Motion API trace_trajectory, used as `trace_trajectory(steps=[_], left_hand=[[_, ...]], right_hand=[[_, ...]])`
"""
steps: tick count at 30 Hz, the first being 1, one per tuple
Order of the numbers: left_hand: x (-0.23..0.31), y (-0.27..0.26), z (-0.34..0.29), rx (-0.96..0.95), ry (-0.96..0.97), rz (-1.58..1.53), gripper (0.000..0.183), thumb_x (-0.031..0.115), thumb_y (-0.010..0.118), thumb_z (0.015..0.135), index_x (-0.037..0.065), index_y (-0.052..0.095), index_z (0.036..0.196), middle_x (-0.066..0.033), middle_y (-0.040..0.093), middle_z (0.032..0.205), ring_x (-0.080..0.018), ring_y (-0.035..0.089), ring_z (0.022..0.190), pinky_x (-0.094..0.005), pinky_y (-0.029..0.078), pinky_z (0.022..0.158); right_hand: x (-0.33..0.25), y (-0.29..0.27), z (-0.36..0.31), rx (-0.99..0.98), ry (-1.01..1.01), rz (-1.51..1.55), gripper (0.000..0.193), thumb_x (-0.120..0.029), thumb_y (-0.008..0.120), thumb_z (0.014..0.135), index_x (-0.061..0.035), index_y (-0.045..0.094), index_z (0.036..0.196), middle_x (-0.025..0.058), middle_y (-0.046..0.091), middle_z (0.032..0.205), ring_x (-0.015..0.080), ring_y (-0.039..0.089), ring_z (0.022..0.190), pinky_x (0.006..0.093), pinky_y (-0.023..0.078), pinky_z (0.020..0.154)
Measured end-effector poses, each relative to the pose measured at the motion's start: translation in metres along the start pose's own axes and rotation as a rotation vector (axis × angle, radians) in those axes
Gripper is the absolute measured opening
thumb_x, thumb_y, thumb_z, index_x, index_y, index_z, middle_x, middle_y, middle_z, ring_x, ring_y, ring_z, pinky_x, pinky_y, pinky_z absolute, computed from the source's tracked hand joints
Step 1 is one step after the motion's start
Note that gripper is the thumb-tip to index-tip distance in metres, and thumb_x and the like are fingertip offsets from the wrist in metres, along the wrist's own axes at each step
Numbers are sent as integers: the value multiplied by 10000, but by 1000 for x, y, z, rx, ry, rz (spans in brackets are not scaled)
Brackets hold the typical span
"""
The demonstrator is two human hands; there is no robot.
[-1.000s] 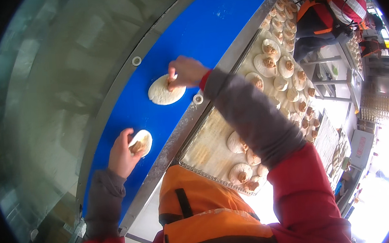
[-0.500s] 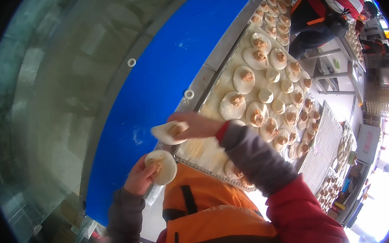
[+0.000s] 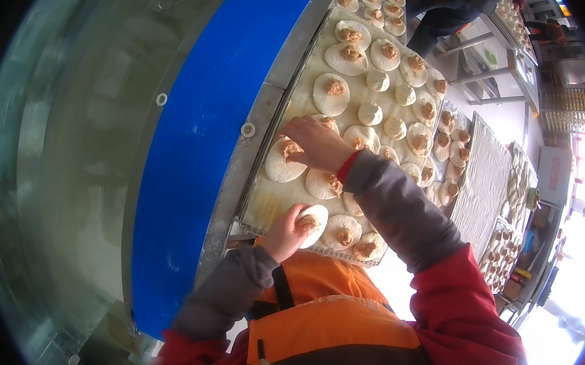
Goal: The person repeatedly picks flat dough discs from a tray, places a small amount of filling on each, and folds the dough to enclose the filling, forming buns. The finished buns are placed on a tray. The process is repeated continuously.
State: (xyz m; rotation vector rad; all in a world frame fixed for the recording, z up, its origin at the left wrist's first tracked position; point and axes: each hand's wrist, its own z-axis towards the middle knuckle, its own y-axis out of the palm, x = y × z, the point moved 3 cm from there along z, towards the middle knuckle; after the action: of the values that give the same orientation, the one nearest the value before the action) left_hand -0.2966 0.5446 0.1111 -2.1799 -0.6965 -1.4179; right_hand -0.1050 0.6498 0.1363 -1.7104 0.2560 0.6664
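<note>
My left hand grips a filled dough round at its 2 o'clock; I'd pinch lightly and hold it level so the filling stays put. My right hand has its fingers parted above another round at 8 o'clock; whether they touch, I can't tell. Neighbouring rounds crowd it at 6 o'clock on the tray. The blue belt runs at 9 o'clock.

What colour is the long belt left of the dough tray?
The belt is bright blue, showing best in the head view.
</note>
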Motion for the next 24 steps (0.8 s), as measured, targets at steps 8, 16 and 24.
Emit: trace_trajectory(steps=[8,16,24], left_hand=[[24,25,3,188,360,725,424,107,705,839,77,587,1244,-109,577,1130,-318,586,994,-428,505,832],[59,-1,3,170,440,657,509,177,740,830,80,566,1298,-138,599,1147,-332,563,1065,-441,484,859],[25,-90,35,458,92,180,285,16,640,887,39,616,1170,-165,633,1101,-317,626,1011,-364,532,827]], right_hand=[[-6,-32,-56,255,-24,157,377,-98,707,811,-73,652,1183,135,634,1192,352,588,1109,453,493,939],[-16,-60,-124,376,125,270,291,-58,707,857,-65,678,1147,127,666,1121,341,643,1043,417,534,891],[33,-34,-264,716,642,247,267,26,643,872,-58,675,1123,96,713,954,216,701,852,314,559,715]])
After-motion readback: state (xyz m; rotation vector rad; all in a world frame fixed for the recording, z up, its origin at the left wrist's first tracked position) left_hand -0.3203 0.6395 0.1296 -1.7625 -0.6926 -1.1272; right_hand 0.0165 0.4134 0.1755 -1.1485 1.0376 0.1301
